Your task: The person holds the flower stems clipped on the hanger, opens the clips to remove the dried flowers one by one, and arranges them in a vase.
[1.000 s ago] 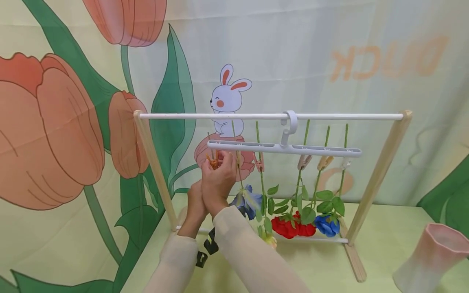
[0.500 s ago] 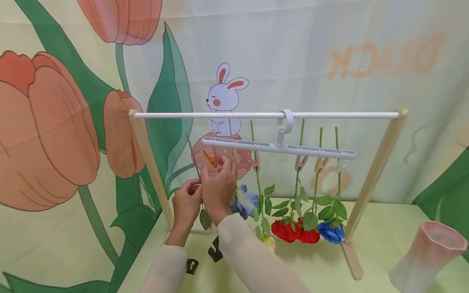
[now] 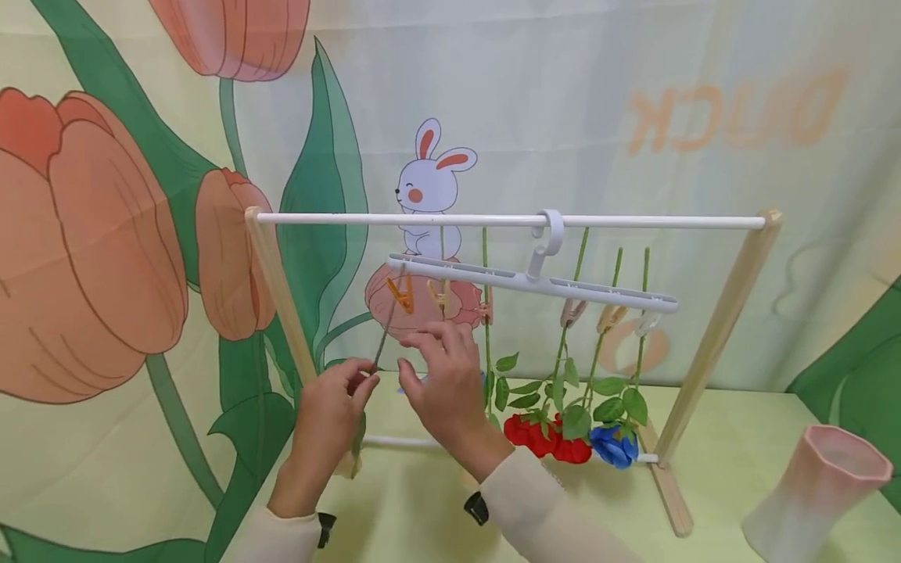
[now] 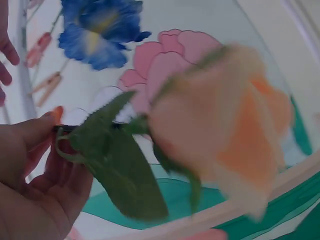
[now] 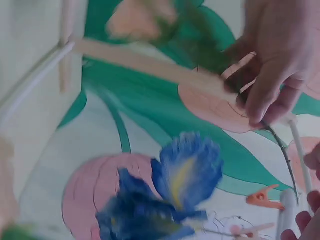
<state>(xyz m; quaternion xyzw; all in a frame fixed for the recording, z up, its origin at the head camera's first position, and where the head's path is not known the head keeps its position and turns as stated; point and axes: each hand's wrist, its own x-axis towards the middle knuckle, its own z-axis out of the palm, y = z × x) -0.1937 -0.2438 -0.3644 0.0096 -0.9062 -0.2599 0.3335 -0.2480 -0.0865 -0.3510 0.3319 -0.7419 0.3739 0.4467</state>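
Left hand (image 3: 331, 407) pinching flower stem (image 3: 385, 332) below orange clip (image 3: 400, 294), right hand (image 3: 450, 383) open beside it, peach bloom (image 4: 220, 130) visible only from left wrist.

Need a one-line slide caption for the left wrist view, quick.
Left hand pinches the green stem of a peach fabric rose, blue flower behind.

blurred: peach rose (image 4: 220, 130) | hidden: blue flower (image 3: 408, 385) behind right hand (image 3: 446, 387)
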